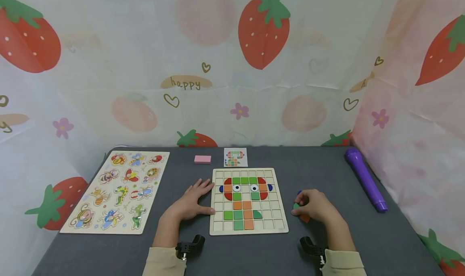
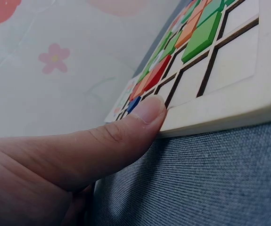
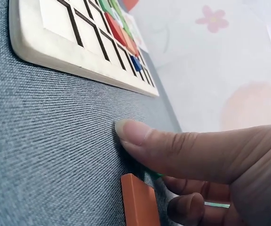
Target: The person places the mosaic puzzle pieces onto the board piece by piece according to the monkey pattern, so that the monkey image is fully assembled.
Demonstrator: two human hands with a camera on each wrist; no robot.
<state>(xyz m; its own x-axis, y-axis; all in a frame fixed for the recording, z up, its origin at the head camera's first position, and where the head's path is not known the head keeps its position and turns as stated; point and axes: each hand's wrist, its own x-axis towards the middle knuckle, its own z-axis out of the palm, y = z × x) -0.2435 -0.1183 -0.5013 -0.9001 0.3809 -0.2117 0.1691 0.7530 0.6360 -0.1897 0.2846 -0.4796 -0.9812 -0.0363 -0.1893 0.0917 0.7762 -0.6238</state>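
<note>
A pale wooden grid board lies in the middle of the table, with red, orange, green and blue pieces and two eye pieces set in a figure. My left hand rests at its left side, fingers spread, with the thumb on the rim. To the right of the board, my right hand bends over loose pieces. Its thumb and fingers pinch a green piece, mostly hidden by the hand. An orange piece lies below the thumb, and a blue piece shows by the fingers.
A small pattern card lies behind the board, with a pink block to its left. On the left is an insect picture board. A purple marker-shaped tube lies far right. Strawberry-print cloth hangs around the grey table.
</note>
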